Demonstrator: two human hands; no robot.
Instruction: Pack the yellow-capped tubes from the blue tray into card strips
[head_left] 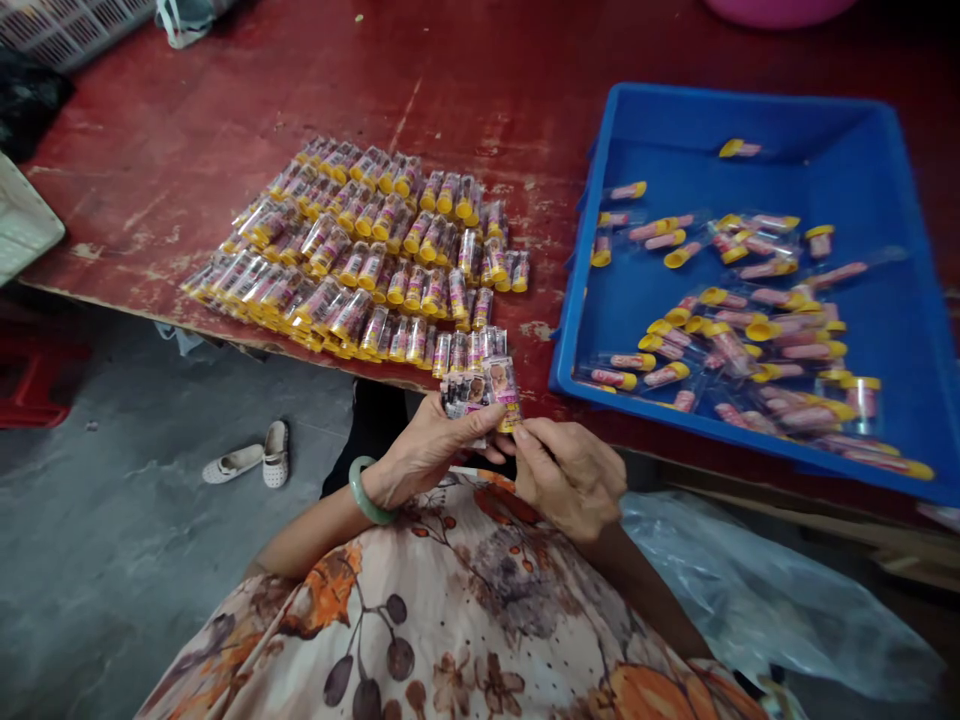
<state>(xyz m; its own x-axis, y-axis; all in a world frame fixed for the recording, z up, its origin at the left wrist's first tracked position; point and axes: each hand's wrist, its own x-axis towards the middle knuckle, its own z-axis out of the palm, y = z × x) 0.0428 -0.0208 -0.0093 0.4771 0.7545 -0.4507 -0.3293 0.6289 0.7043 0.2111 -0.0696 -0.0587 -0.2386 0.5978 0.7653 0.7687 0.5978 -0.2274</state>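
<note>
My left hand (426, 440), with a green bangle at the wrist, is closed around several small printed packets (463, 388) in dark, purple and yellow. On top, under the thumb, lies one printed packet (501, 380). At its lower right corner, my right hand (574, 475) is closed, thumb and forefinger pinched together. Just beyond the hands, clear tubes with yellow caps and printed wraps (360, 265) lie in packed rows on the red table (480, 80). To the right, a blue tray (589, 290) holds loose tubes of pink contents with yellow caps (731, 345).
A light plastic crate (82, 30) and a black bag (30, 100) are at the far left. Part of a pink basin (780, 10) shows at the back. Below are a pair of clogs (251, 460), a red stool (37, 370) and a clear plastic sheet (757, 585).
</note>
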